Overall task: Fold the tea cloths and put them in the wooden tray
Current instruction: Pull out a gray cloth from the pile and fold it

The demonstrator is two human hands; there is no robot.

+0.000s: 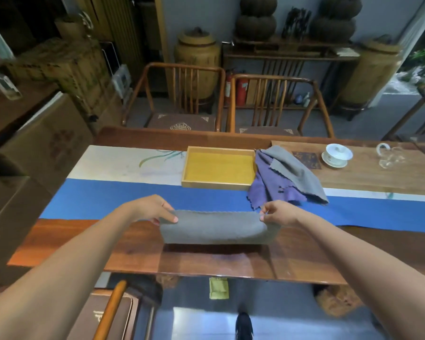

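Two hands are stretched out over the near half of the worktop (206,261), arms reaching forward from the bottom corners and nearly level with each other. The left hand (155,209) pinches the left end of a folded grey cloth (215,227), thumb on the near face, fingers curled over the top edge. The right hand (279,212) pinches the right end the same way, knuckles turned outward. Between them the cloth is pulled into a long band, its upper scalloped edge taut, its lower fold sagging just above the dark wood and casting a shadow there; whether it touches the wood I cannot tell.

Beyond the hands a blue runner (108,200) crosses the worktop, with a pale painted strip (123,163) behind it. The wooden tray (217,185) sits on these, its yellow floor bare. Just right of the tray, touching its corner, lies a loose heap: a purple cloth (268,185) underneath and a second grey cloth (295,173) draped over it, its near edge coming close to the right hand.

Further right stand a white lidded cup (337,153) on a saucer and a glass pitcher (390,155). Two wooden chairs (182,94) face the far side of the worktop.
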